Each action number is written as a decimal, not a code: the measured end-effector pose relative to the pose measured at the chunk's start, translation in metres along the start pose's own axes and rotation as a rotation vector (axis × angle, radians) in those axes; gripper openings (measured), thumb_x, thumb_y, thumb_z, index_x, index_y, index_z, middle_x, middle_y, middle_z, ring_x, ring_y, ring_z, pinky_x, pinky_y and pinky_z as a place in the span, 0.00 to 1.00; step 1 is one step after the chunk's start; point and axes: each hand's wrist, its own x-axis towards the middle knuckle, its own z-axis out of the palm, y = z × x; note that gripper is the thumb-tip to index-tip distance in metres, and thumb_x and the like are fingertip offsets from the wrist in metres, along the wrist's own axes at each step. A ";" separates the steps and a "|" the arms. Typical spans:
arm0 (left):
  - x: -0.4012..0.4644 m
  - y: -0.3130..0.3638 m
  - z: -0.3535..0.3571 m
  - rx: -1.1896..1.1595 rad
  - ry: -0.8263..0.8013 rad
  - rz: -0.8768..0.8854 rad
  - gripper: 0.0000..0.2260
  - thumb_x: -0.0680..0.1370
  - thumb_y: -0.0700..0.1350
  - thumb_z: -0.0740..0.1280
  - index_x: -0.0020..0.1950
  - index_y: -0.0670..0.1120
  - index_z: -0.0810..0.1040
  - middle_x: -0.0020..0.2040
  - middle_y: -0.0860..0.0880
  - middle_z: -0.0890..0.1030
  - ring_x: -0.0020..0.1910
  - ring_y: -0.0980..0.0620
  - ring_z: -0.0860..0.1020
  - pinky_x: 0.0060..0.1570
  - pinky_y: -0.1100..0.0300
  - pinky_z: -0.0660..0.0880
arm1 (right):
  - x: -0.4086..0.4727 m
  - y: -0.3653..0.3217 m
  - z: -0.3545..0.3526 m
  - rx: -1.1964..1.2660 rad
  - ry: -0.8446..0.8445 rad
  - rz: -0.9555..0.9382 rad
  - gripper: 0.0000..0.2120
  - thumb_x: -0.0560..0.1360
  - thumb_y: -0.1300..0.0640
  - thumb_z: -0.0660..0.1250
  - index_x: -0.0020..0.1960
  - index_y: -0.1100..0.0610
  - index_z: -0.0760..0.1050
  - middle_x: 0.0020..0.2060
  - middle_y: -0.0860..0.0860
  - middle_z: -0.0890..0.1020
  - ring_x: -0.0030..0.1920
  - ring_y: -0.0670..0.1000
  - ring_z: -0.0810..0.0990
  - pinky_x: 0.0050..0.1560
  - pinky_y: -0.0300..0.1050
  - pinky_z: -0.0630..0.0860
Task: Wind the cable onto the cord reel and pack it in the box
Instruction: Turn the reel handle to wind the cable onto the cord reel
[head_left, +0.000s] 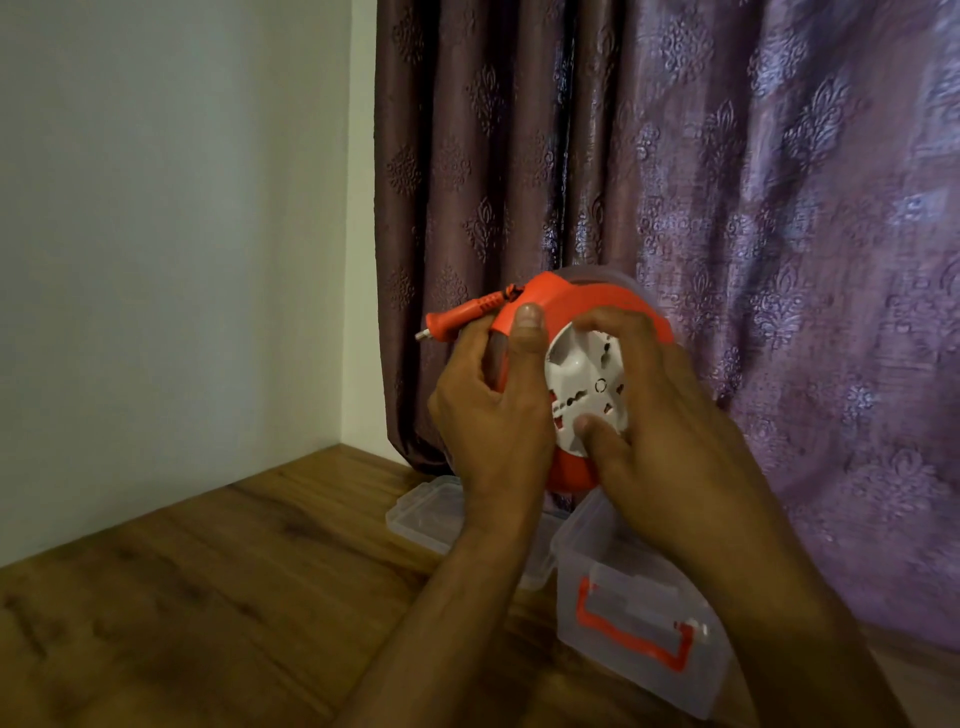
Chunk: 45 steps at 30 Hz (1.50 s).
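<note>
The left hand (488, 410) grips the rim of a round orange plastic cord reel (566, 306), its thumb pressed flat against the orange edge and the other fingers curled round the side. Just beyond those fingers, up and to the left, the orange plug (457, 319) at the cable's end sticks out from the reel, its metal pin pointing away. The right hand (670, 400) clasps the reel's white round socket face (587, 379), thumb on the lower part of the disc and fingertips (597, 319) over its upper edge. The reel is held up in the air between both hands, socket face turned toward the camera.

Below the wrists, a clear plastic storage box with an orange handle (639, 623) stands on the brown wooden tabletop (208, 597). Beneath the left forearm, just beside the box, lies a clear plastic lid (426, 509). Behind the hands hangs a purple patterned curtain (727, 182); a plain white wall (171, 234) lies well off to the left.
</note>
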 end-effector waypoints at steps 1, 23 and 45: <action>0.000 0.001 0.000 0.005 0.001 -0.005 0.09 0.77 0.61 0.64 0.46 0.59 0.79 0.45 0.55 0.86 0.48 0.52 0.85 0.54 0.46 0.83 | 0.000 0.001 0.000 -0.016 -0.029 -0.022 0.32 0.72 0.58 0.67 0.66 0.35 0.55 0.56 0.49 0.69 0.48 0.57 0.77 0.43 0.53 0.76; 0.005 0.006 -0.002 -0.105 -0.050 -0.085 0.07 0.76 0.61 0.64 0.40 0.73 0.79 0.42 0.59 0.86 0.47 0.53 0.86 0.51 0.46 0.84 | 0.003 0.008 0.035 0.123 0.304 0.083 0.29 0.68 0.49 0.71 0.64 0.32 0.65 0.50 0.46 0.68 0.45 0.47 0.75 0.41 0.41 0.72; 0.017 -0.004 -0.006 -0.163 -0.022 -0.265 0.14 0.78 0.55 0.63 0.36 0.53 0.80 0.34 0.52 0.85 0.34 0.52 0.85 0.35 0.56 0.81 | 0.000 0.011 0.037 -0.046 0.228 0.039 0.30 0.69 0.55 0.71 0.64 0.34 0.64 0.52 0.49 0.67 0.41 0.50 0.74 0.38 0.47 0.76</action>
